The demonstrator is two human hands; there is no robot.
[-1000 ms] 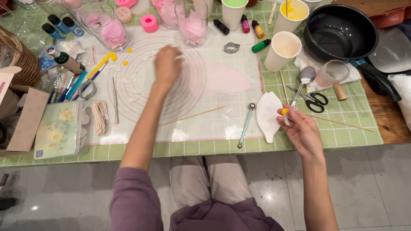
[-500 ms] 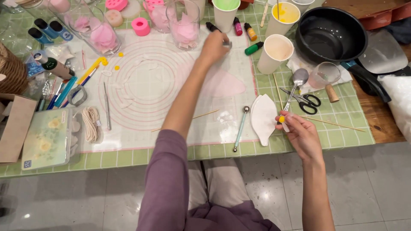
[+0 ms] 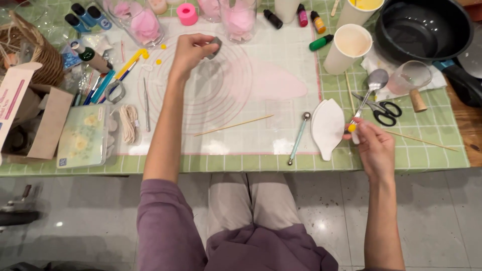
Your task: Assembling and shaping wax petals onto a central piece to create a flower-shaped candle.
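Observation:
My left hand [image 3: 191,50] hovers over the round-ringed silicone mat [image 3: 226,100], fingers closed on a small grey metal cutter [image 3: 216,46]. A flat sheet of pale pink paste [image 3: 276,83] lies on the mat to the right of it. My right hand [image 3: 371,145] rests at the table's front right, pinching a small yellow-tipped tool [image 3: 353,128]. Just left of that hand lies a white leaf-shaped mould [image 3: 327,128]. A ball-ended modelling tool [image 3: 299,135] and a thin wooden skewer [image 3: 233,125] lie on the mat's front part.
A paper cup [image 3: 349,47], black pan [image 3: 424,27], spoon [image 3: 374,83], scissors [image 3: 384,110] and small glass [image 3: 409,78] crowd the right. Glass jars of pink paste [image 3: 140,22], colour bottles [image 3: 309,15], pens, string [image 3: 129,123], a basket [image 3: 35,55] and cardboard box [image 3: 30,115] fill the back and left.
My left hand reached to the back of the mat, picked up the grey cutter and has drawn back left with it. My right hand stayed near the white mould.

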